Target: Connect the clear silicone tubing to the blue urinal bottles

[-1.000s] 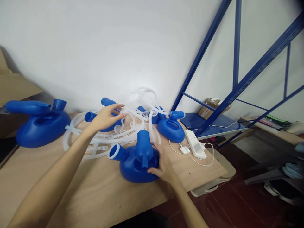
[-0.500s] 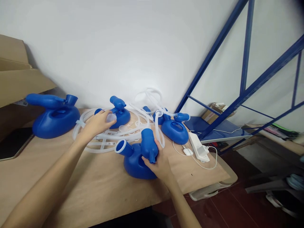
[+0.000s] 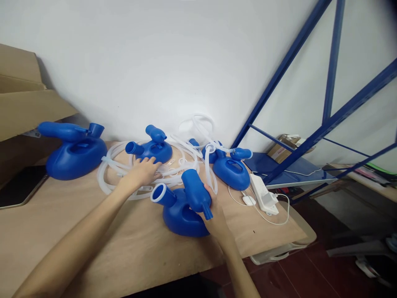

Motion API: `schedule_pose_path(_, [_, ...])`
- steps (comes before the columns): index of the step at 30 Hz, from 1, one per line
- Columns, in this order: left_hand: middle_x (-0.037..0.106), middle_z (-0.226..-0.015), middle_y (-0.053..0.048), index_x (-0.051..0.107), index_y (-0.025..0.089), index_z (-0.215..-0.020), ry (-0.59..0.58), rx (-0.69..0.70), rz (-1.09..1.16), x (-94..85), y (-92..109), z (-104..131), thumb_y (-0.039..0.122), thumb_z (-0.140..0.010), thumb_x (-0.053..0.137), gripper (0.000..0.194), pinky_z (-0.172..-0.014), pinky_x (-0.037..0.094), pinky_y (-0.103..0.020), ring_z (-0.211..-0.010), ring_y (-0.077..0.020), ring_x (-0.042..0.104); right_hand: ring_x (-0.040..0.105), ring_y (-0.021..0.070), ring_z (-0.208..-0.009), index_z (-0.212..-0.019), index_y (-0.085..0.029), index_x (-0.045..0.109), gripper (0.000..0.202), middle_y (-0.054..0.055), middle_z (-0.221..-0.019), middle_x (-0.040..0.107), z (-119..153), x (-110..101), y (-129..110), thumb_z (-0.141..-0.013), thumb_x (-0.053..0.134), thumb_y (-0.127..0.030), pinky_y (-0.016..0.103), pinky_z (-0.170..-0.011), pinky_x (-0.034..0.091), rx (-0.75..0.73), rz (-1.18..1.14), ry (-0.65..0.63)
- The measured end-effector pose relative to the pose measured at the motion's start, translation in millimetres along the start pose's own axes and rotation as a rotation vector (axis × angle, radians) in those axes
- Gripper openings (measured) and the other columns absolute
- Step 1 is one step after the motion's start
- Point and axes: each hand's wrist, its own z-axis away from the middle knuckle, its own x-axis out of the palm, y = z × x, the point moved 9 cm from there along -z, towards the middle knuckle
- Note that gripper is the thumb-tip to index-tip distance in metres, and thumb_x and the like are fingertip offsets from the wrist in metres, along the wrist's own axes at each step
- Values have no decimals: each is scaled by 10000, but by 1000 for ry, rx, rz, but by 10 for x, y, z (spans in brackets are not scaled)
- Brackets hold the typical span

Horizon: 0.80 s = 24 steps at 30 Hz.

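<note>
Closed around a blue spout-shaped adapter point(image 3: 196, 189), my right hand point(image 3: 216, 215) holds it above the handle of the nearest blue urinal bottle point(image 3: 181, 221). That bottle stands upright, its white-rimmed neck pointing up and left. My left hand point(image 3: 145, 170) is low over the coiled clear tubing point(image 3: 107, 184), its fingers bent downward and its thumb hidden. Whatever lies under those fingertips cannot be made out. Just behind this hand is another blue urinal bottle point(image 3: 159, 153) with a blue adapter point(image 3: 155, 133) resting on top. Small clear plastic pieces point(image 3: 172, 165) lie beside the fingers.
More blue urinal bottles stand at left point(image 3: 76, 159) and right point(image 3: 231, 171). A phone point(image 3: 23, 186) lies below a cardboard box point(image 3: 34, 107). At right are a white power strip point(image 3: 263, 194) with cables and a blue metal rack point(image 3: 331, 116). The wooden table's point(image 3: 149, 265) front edge is nearby.
My left hand has moved right and down toward the small clear pieces; the translucent cup-like cap it held no longer shows. My right hand has tilted the blue adapter, its narrow end now further right.
</note>
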Motion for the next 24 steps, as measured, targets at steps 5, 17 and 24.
schedule_pose_path(5, [611, -1432, -139, 593, 223, -1428, -67, 113, 34, 235, 417, -461, 433, -1062, 537, 426, -1058, 521, -510, -1257, -295, 620, 663, 337, -1322, -1596, -290, 448, 753, 107, -1470, 666, -74, 10, -60, -903, 743, -299, 506, -1100, 557, -13, -20, -41])
schedule_pose_path(17, [655, -1339, -117, 647, 172, -1312, -257, 183, 66, 662, 513, -990, 382, -1006, 683, 373, -984, 596, -483, -1166, -263, 669, 606, 369, -1387, -1580, -269, 455, 754, 129, -1535, 611, -106, -40, -349, -929, 715, -548, 547, -1156, 487, -48, -36, -44])
schedule_pose_path(24, [675, -1291, -110, 664, 162, -1272, -169, 169, 109, 563, 446, -876, 398, -1010, 675, 353, -986, 591, -485, -1152, -263, 676, 585, 330, -1416, -1570, -307, 485, 604, 90, -1438, 683, -121, -40, -310, -1020, 581, -538, 521, -1186, 465, 7, -87, -114])
